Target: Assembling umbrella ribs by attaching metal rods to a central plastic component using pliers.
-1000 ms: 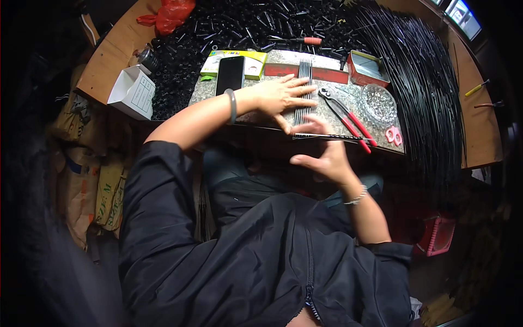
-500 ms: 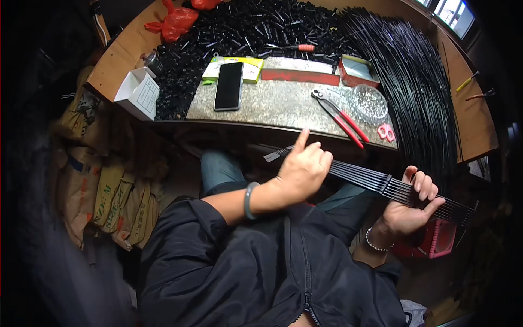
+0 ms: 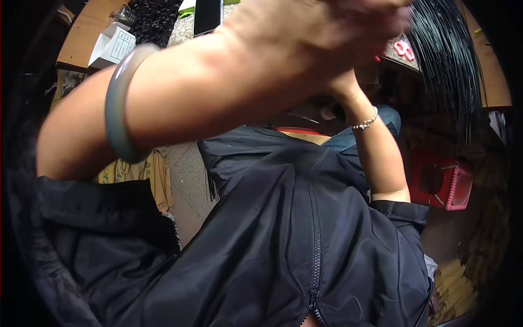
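Note:
My left hand [image 3: 321, 27] is raised very close at the top, smeared by motion, and its fingers run together. A bangle [image 3: 117, 109] circles that wrist. Behind it, my right hand [image 3: 342, 82] shows only at its base above a beaded bracelet [image 3: 366, 120]; its fingers are hidden. Whatever either hand holds cannot be made out. Nearest to them on the bench are pink-handled scissors [image 3: 404, 50] and a large heap of long, thin black strips [image 3: 444, 60] draping over the edge. A phone [image 3: 208, 16] lies beyond my left forearm.
A white box [image 3: 113, 46] and a glass jar [image 3: 124, 17] stand at the left end, beside small black pieces [image 3: 156, 22]. Below right is a red plastic basket-like thing [image 3: 452, 185]. Brown sacks [image 3: 158, 177] lie on the floor at left.
Both hands have risen and come together; the left forearm now crosses close in front. The flat black strip bundle the hands held is no longer visible in them. The view has tilted down.

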